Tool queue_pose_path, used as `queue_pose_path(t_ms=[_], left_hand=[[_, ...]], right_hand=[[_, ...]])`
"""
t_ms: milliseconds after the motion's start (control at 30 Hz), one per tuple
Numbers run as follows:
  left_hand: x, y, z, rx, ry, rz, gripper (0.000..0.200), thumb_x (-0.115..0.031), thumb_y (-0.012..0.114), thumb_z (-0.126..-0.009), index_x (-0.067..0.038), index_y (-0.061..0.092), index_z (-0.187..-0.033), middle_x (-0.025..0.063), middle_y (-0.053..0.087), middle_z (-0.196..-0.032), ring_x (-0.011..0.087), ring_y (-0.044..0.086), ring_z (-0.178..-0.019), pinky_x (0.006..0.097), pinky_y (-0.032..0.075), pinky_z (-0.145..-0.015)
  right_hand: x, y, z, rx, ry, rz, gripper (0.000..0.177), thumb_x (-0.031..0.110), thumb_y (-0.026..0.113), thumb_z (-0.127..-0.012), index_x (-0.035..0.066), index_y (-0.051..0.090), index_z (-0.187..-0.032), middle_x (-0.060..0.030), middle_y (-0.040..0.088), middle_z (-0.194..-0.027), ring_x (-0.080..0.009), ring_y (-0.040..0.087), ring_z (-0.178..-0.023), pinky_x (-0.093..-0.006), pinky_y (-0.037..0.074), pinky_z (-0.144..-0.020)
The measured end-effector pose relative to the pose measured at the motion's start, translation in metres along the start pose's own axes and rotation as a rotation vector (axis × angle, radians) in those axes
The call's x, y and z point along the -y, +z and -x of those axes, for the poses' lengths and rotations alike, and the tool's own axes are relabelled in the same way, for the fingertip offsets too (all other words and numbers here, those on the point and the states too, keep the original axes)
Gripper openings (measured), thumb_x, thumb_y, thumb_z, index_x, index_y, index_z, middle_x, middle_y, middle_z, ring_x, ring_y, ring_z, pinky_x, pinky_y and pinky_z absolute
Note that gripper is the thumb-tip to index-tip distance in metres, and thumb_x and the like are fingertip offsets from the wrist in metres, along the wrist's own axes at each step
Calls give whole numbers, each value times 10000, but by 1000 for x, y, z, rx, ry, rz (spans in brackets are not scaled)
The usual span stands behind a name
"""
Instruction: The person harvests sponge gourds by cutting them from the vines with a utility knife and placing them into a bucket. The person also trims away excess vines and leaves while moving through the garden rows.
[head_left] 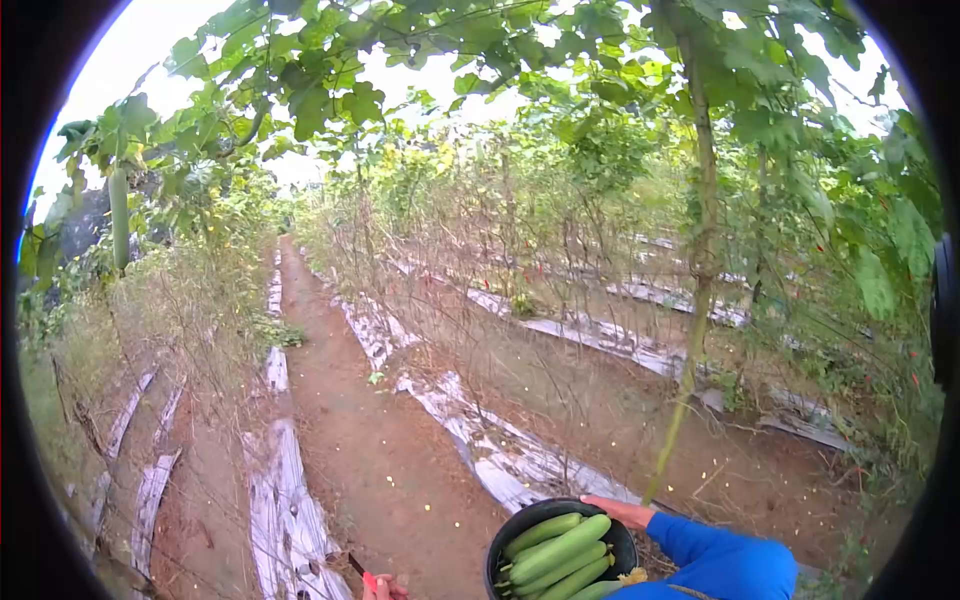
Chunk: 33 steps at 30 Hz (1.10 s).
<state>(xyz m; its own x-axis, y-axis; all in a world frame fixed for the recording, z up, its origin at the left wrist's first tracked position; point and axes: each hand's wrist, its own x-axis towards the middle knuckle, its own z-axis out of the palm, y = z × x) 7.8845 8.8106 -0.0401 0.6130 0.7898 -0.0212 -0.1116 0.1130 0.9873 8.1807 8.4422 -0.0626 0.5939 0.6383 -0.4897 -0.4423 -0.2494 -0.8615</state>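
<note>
While right hand (624,515) touches bucket (624,547) rim, grip unclear, left hand (384,589) grasps red-handled knife (369,579) near seven o'clock. Gourds (562,549) in bucket, between five and six. Likely carrying step; next move probably calls for level bucket, blade clear of gourds.

Pretty clearly a vegetable farm: leafy vines (330,90) overhead, a hanging gourd (119,218), plastic mulch strips (285,500) beside a dirt path (335,430), green gourds (560,549) in a bucket (626,548).

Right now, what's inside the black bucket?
Several long green gourds lie heaped inside the black bucket. Its bottom, and anything beneath the gourds, is covered, so I can't tell what's there.
</note>
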Motion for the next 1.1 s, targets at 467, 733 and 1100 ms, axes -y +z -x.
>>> queue_pose_path(t_ms=[467, 733, 1100], left_hand=[[-70, -13, -125, -332, 154, -25, 220, -214, 544, -977, -16, 634, -1013, 26, 621, -689, 39, 443, -511, 218, 336, -460], [-189, -95, -225, -355, 420, -280, 177, -176, 557, -981, -28, 654, -979, 15, 614, -700, 70, 522, -596, 243, 409, -555], [-468, -212, -418, -762, 1241, -547, 370, -385, 489, -999, -58, 641, -1078, 62, 665, -840, 127, 559, -754, 322, 433, -675]], right_hand=[[136, 21, -233, 254, 260, 244, 535, 530, 503, -979, 111, 613, -1293, -53, 682, -1207, -158, 653, -1059, -332, 508, -948], [163, 75, -367, 421, 223, 343, 581, 536, 490, -988, 88, 576, -1347, -59, 654, -1263, -143, 641, -1088, -311, 503, -957], [511, 449, -472, 585, -642, 1039, 711, 658, 481, -934, 35, 540, -1272, -61, 542, -1090, -150, 538, -930, -300, 512, -751]])
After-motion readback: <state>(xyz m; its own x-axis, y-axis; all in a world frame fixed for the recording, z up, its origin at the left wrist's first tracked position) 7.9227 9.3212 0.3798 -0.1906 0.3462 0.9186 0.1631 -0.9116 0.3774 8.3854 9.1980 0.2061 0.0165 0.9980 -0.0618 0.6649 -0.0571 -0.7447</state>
